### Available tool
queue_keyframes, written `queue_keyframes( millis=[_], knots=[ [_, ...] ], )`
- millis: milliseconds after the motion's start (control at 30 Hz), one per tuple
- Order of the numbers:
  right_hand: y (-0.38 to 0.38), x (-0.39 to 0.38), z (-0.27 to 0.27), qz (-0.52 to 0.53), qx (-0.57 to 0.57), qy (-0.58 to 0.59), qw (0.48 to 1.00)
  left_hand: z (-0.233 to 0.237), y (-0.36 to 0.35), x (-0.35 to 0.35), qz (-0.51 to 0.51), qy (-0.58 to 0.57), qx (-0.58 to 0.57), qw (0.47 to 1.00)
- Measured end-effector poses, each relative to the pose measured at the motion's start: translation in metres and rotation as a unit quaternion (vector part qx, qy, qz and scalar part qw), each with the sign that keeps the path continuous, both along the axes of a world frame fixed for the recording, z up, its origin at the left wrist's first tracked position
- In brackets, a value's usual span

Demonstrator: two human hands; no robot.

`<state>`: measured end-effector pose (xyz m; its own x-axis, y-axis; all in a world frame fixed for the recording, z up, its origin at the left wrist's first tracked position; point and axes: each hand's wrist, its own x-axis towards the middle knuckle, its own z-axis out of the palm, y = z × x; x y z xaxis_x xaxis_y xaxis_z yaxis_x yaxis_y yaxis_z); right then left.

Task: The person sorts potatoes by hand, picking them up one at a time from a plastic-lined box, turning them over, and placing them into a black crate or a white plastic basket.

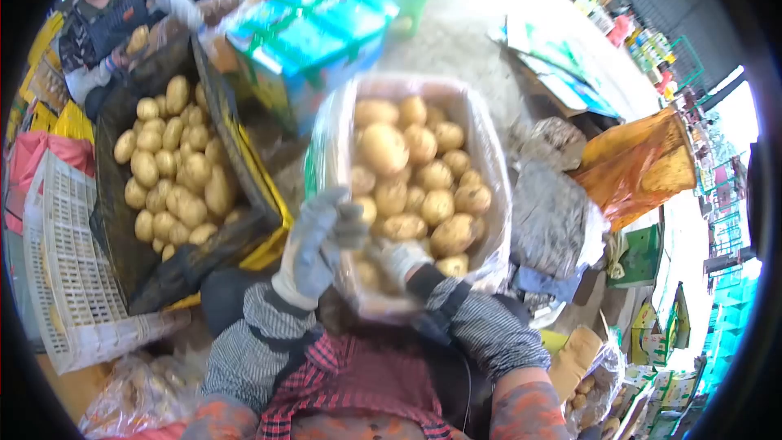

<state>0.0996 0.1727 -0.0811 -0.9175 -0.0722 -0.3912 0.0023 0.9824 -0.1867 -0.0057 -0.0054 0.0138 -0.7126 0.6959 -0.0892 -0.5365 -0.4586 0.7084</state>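
A plastic-lined box (498, 195) in front of me holds many potatoes (437, 207). My left hand (314, 244), in a grey and white glove, is raised at the box's near left edge. Its fingers are apart and nothing shows in them. My right hand (403, 259), gloved too, reaches into the near end of the box against the potatoes. Its fingers are blurred and partly hidden, so whether it grips a potato cannot be made out. To the left stands a black-lined crate (138, 273) with more potatoes.
A person (110, 33) at the upper left holds a potato beside the black-lined crate. A white plastic basket (77, 253) leans at the left. Behind the box sits a blue carton (305, 28) with green tape. An orange plastic-covered container (639, 163) stands right.
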Motion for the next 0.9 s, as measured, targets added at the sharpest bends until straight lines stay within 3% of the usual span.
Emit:
queue_keyframes(
  millis=[33, 100, 167, 267, 400, 500, 567, 633, 667, 733, 767, 800, 900],
  knots=[
    [0.0, -0.002, -0.013, -0.024, -0.018, 0.017, 0.999, -0.004, 0.001, -0.001, -0.009, -0.013, 0.003, 1.0],
    [-0.009, -0.016, 0.016, -0.013, 0.02, -0.081, 0.996, -0.003, 0.0, -0.002, -0.004, -0.008, -0.013, 1.0],
    [-0.003, -0.02, 0.011, -0.013, 0.02, -0.102, 0.994, -0.01, -0.004, -0.006, 0.017, -0.03, 0.009, 0.999],
    [-0.003, -0.014, 0.017, 0.008, 0.042, -0.07, 0.997, -0.005, -0.008, -0.007, 0.042, -0.013, 0.016, 0.999],
    [0.011, -0.005, -0.023, 0.007, 0.042, -0.037, 0.998, -0.008, -0.007, -0.006, 0.026, -0.012, 0.008, 1.0],
    [0.004, -0.008, 0.074, -0.012, -0.056, -0.073, 0.996, -0.001, -0.008, -0.004, -0.003, 0.006, 0.002, 1.0],
    [0.024, -0.001, 0.075, -0.086, -0.155, 0.037, 0.983, 0.004, -0.008, -0.002, -0.019, 0.01, 0.017, 1.0],
    [0.036, 0.004, 0.1, -0.148, -0.275, 0.066, 0.947, 0.009, -0.006, 0.004, -0.01, 0.101, -0.049, 0.994],
    [0.037, 0.009, 0.098, -0.197, -0.377, 0.104, 0.899, 0.009, -0.003, 0.005, -0.008, 0.147, -0.082, 0.986],
    [0.036, 0.019, 0.096, -0.219, -0.458, 0.172, 0.844, 0.0, 0.004, 0.015, -0.053, 0.239, -0.116, 0.963],
    [0.037, 0.023, 0.099, -0.192, -0.443, 0.201, 0.852, -0.004, 0.009, 0.021, -0.076, 0.282, -0.132, 0.947],
    [0.036, 0.026, 0.103, -0.165, -0.428, 0.228, 0.859, -0.007, 0.015, 0.025, -0.041, 0.437, -0.189, 0.879],
    [0.033, 0.032, 0.108, -0.124, -0.454, 0.262, 0.843, -0.016, 0.021, 0.031, -0.051, 0.363, -0.148, 0.918]
  ],
)
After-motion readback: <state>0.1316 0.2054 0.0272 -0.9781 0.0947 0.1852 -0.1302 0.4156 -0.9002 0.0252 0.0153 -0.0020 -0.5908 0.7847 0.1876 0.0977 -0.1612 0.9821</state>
